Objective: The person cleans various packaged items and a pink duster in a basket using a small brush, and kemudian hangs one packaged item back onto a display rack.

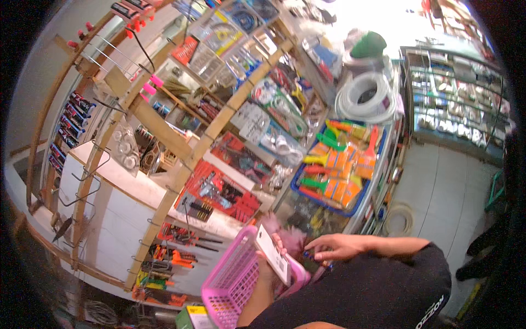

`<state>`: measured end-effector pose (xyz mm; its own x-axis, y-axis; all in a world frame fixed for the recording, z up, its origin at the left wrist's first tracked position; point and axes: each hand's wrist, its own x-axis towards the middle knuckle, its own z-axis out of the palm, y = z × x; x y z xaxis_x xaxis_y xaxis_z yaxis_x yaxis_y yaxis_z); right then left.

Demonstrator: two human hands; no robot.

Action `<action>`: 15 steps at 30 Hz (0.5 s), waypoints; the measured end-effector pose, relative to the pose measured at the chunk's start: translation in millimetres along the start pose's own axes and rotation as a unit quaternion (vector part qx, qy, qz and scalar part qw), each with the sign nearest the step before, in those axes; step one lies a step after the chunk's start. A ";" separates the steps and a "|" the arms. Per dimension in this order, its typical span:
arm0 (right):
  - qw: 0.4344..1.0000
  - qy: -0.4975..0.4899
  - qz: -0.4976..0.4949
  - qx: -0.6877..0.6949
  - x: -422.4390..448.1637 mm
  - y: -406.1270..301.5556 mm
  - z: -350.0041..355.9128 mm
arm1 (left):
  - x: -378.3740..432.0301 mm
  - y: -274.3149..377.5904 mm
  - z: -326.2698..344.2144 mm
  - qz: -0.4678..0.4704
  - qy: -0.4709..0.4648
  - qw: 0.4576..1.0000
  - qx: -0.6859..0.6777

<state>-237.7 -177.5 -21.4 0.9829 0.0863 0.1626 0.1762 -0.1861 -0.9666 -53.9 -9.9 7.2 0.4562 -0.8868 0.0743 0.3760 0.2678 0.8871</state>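
Note:
At the lower middle, my left hand (267, 263) holds a white card-backed package (272, 255) upright on its edge, its fingers curled round the far side. The pink plastic basket (236, 267) rests against my left forearm, its open side facing up. To the right, my right hand (335, 246) reaches in from the right with bent fingers over small dark and blue items (308, 256) that are too blurred to name. Whether its fingertips touch them I cannot tell. Pinkish plastic wrapping (287, 238) lies between the hands.
Ahead stands a blue tray (298, 189) of packaged paintbrushes on a glass counter. A coil of clear hose (347, 98) sits behind it. Wooden rails with wire hooks (181, 172) and carded tools (220, 189) fill the left. On the right are a tiled floor (435, 181) and a display case (456, 135).

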 end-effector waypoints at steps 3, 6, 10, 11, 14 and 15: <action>0.996 0.067 -0.033 -0.040 -11.8 -31.9 -10.8 | 25.2 -23.7 43.4 0.066 0.110 0.973 0.190; 0.955 0.153 -0.099 -0.234 -12.2 -26.4 -13.9 | 44.9 -33.7 75.5 0.089 0.077 0.935 0.335; 0.958 0.247 0.137 0.049 -28.0 -37.6 -32.0 | 64.8 -34.4 95.8 0.132 0.008 0.942 0.308; 0.952 0.297 0.059 0.053 -32.9 0.1 -32.7 | 68.8 -33.8 93.9 0.096 -0.025 0.953 0.286; 0.938 0.340 0.001 0.069 -42.5 14.2 -45.7 | 74.6 -27.4 99.3 0.025 -0.028 0.959 0.279; 0.918 0.394 -0.021 0.045 -44.1 10.1 -51.7 | 78.0 -22.2 108.6 0.020 -0.037 0.950 0.310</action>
<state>-276.5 -233.8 -28.1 0.7142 -0.6504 0.2587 0.2442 -0.1148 -0.9629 -114.2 -125.9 42.9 0.3943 -0.9106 0.1240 -0.1972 0.0479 0.9792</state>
